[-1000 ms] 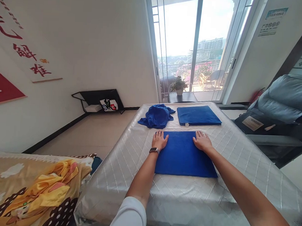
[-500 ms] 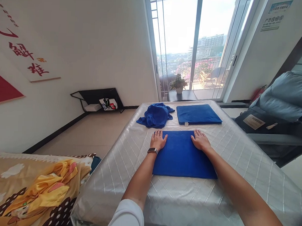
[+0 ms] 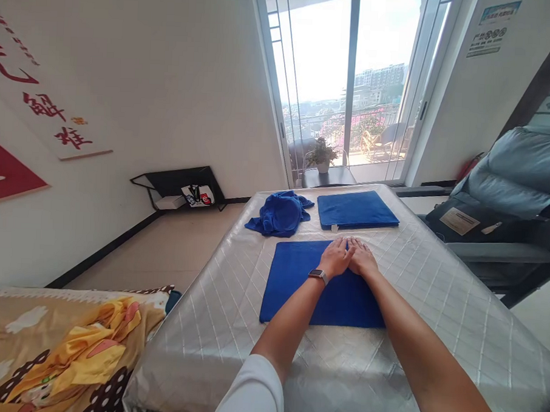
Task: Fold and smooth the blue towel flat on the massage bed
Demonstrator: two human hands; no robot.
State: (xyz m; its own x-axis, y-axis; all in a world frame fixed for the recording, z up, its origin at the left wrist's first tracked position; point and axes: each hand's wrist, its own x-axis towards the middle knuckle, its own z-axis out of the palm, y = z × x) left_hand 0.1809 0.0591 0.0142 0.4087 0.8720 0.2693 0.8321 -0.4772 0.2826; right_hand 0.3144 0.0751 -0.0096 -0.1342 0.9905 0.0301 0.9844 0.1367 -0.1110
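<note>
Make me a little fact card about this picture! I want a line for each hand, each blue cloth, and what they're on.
Left hand: flat on the front blue cloth, watch on its wrist
Right hand: close beside the left, by the cloth's far right corner
Front blue cloth: lying flat, partly hidden by hands and arms
Back blue cloth: folded flat, farther away, with a small white tag
Crumpled blue cloth: in a heap, left of the back one
Underneath: silvery quilted surface
</note>
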